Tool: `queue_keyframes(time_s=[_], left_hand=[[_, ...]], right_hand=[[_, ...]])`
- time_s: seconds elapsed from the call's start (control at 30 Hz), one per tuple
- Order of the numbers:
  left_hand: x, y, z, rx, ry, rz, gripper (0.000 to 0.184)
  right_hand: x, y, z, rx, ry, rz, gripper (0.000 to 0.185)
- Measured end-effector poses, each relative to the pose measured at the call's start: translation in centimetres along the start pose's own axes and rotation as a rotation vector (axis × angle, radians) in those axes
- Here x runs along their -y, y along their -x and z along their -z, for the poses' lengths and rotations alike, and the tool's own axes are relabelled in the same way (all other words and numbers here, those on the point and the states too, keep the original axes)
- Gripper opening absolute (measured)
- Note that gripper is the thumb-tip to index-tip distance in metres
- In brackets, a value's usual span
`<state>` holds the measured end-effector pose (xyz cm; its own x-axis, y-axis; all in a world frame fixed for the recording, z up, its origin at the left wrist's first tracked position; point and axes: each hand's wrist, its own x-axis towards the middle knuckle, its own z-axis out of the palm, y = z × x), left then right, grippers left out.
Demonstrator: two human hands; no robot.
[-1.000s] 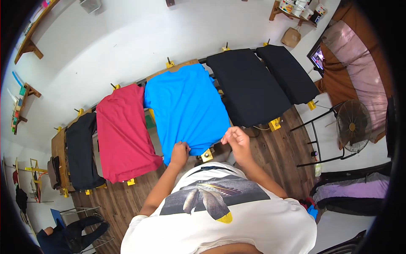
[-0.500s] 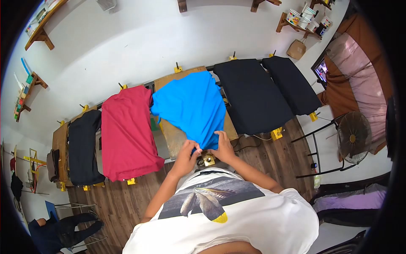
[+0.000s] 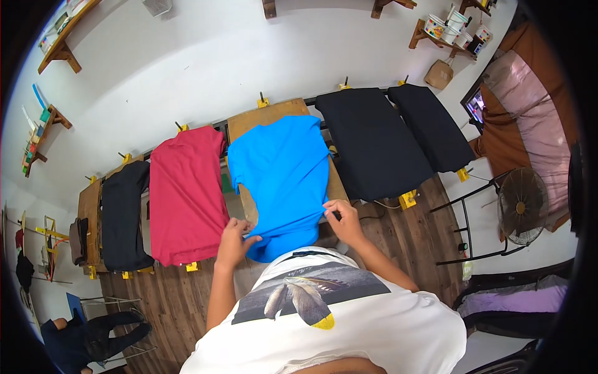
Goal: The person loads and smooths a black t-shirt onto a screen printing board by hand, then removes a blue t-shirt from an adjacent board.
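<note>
A bright blue T-shirt [image 3: 283,174] lies over a wooden board [image 3: 266,113], its near end hanging over the board's front end by my waist. My left hand [image 3: 233,242] pinches the shirt's near left edge between thumb and fingers. At the near right edge, my right hand [image 3: 342,221] grips the fabric with bent fingers. Between the two hands the cloth is pulled across in folds. The board's upper end and a strip along its right side are bare wood.
A red shirt [image 3: 187,196] covers the board to the left, with a black shirt [image 3: 124,215] beyond it. Black shirts [image 3: 374,143] cover two boards on the right. A fan [image 3: 522,206] stands at right. Another person [image 3: 93,340] is at lower left.
My hands have moved apart, the left one leftward and nearer me, the right one slightly right. The shirt's bunched near end is now spread wider, and its upper part lies flatter.
</note>
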<state>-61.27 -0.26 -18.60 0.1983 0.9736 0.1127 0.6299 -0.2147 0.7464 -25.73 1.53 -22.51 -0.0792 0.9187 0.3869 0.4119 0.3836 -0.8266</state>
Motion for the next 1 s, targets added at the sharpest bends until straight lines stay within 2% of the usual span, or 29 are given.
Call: queue_keyframes(time_s=[0.07,0.13,0.27,0.3,0.37,0.4,0.47,0.5,0.53,0.57,0.6,0.63,0.67,0.7,0.73,0.87,0.93,1.0], left_hand=[[0.7,-0.4,1.4,-0.161,-0.213,-0.034,0.017],[-1.0,-1.3,3.0,-0.448,-0.126,-0.045,0.011],[-1.3,-3.0,5.5,-0.839,-0.331,-0.271,0.009],[-1.4,-2.8,5.4,-0.84,-0.334,-0.268,0.009],[-1.5,-2.2,5.3,-0.672,0.303,-0.096,0.02],[-2.1,-1.9,5.4,-0.678,0.3,-0.094,0.02],[-4.0,-1.4,6.3,-0.402,0.524,-0.016,0.03],[-4.0,-0.6,6.9,-0.281,0.611,0.025,0.024],[-5.5,-0.2,7.7,-0.288,0.612,0.024,0.024],[-7.3,0.4,8.6,-0.187,0.557,0.015,0.017],[-8.2,0.8,9.0,-0.087,0.502,0.01,0.019],[-7.5,1.3,9.1,-0.043,0.479,0.058,0.035],[-7.3,1.4,9.1,-0.047,0.481,0.063,0.035],[-7.2,1.4,9.1,0.027,0.487,0.054,0.037],[-7.2,1.4,9.1,0.102,0.492,0.045,0.039],[-6.8,0.6,6.1,0.253,0.154,0.088,0.023],[-7.2,0.2,4.2,0.348,0.034,0.088,0.013],[-7.0,-0.4,3.2,0.282,0.131,0.11,0.013]], right_hand=[[3.0,-0.7,0.3,0.069,0.051,0.087,0.008],[5.9,-1.4,0.2,0.131,0.111,0.172,0.008],[8.7,-2.8,-0.3,0.219,-0.06,0.269,0.012],[9.8,-3.1,0.3,0.273,-0.111,0.216,0.013],[11.0,-3.8,1.2,0.321,-0.176,0.177,0.011],[11.1,-3.9,1.5,0.325,-0.179,0.181,0.011],[10.9,-4.2,2.4,0.246,-0.297,0.108,0.011],[9.5,-4.4,2.7,0.193,-0.29,0.154,0.011],[9.3,-4.9,3.7,0.14,-0.229,0.184,0.012],[8.8,-5.0,4.5,0.088,-0.274,0.131,0.013],[8.4,-5.2,5.2,0.037,-0.319,0.076,0.014],[8.2,-5.4,6.1,0.012,-0.293,0.07,0.016],[8.2,-5.7,7.1,-0.013,-0.268,0.063,0.018],[8.0,-6.3,7.9,-0.054,-0.118,0.153,0.018],[8.7,-6.9,8.7,-0.087,-0.027,0.141,0.02],[5.7,-7.7,11.0,-0.114,0.079,0.142,0.025],[5.2,-7.7,11.4,-0.058,0.144,0.057,0.026],[5.0,-7.6,11.7,-0.019,0.136,0.038,0.029]])
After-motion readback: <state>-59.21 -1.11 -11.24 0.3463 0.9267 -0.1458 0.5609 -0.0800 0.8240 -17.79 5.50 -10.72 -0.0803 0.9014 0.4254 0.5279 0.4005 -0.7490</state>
